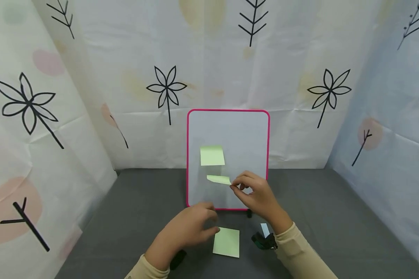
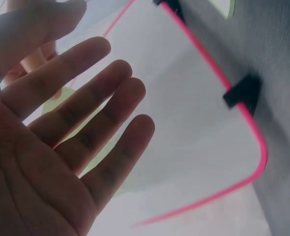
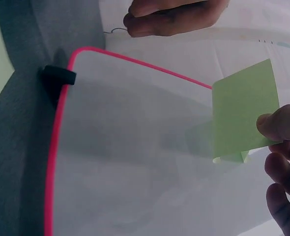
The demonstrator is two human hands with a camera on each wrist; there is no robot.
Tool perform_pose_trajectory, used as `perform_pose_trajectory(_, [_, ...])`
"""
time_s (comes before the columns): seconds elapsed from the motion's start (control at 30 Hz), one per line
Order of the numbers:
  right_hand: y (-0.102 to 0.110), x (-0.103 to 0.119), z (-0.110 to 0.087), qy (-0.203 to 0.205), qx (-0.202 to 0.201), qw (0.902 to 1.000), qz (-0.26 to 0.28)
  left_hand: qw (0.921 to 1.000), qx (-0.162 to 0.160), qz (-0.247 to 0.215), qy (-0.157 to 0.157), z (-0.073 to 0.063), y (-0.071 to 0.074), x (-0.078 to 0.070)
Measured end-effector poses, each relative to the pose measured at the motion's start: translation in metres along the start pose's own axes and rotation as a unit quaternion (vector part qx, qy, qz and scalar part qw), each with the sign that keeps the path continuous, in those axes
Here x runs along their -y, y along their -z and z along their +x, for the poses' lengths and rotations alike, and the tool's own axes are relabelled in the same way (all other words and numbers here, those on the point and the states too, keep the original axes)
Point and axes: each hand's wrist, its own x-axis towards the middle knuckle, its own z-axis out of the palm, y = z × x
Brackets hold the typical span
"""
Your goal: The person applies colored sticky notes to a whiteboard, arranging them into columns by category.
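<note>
Between thumb and fingertips my right hand [image 1: 256,193] pinches a pale green sticky note [image 1: 219,179] by its edge, in front of the whiteboard [image 1: 209,128] with its pink frame. Seen from the right wrist, that sticky note [image 3: 243,110] faces the camera, flat and slightly bent. Another green sticky note [image 1: 212,155] is on the board, above the held one. My left hand [image 1: 192,224] hovers low before the board, its fingers extended and apart in the left wrist view, holding nothing. Near its thumb a green sticky note pad [image 1: 226,242] lies on the table.
Black clips [image 2: 243,93] hold the board's lower edge up from the dark grey table [image 1: 146,193]. A dark object [image 1: 263,241] with a pale strip [image 1: 265,230] lies by the right wrist. Patterned white cloth [image 1: 125,89] surrounds the table at the back and sides.
</note>
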Motion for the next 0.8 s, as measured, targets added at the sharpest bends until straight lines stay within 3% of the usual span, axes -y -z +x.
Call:
perform_pose_trajectory(0.2, [-0.012, -0.003, 0.011, -0.018, 0.003, 0.9998, 0.01, 0.999, -0.035, -0.022, 0.016, -0.005, 0.018, 0.011])
perform_pose_trajectory(0.5, [-0.023, -0.008, 0.021, -0.016, -0.01, 0.9998, 0.01, 0.9915, -0.114, 0.045, 0.046, -0.011, 0.039, 0.032])
perform_pose_trajectory(0.63, [-0.026, -0.008, 0.022, -0.012, -0.014, 0.9998, 0.009, 0.9873, -0.141, 0.046, 0.057, -0.012, 0.043, 0.034])
perform_pose_trajectory(0.8, [-0.025, -0.01, 0.022, -0.007, -0.016, 0.9998, 0.0, 0.9855, -0.152, 0.045, 0.059, -0.009, 0.043, 0.034])
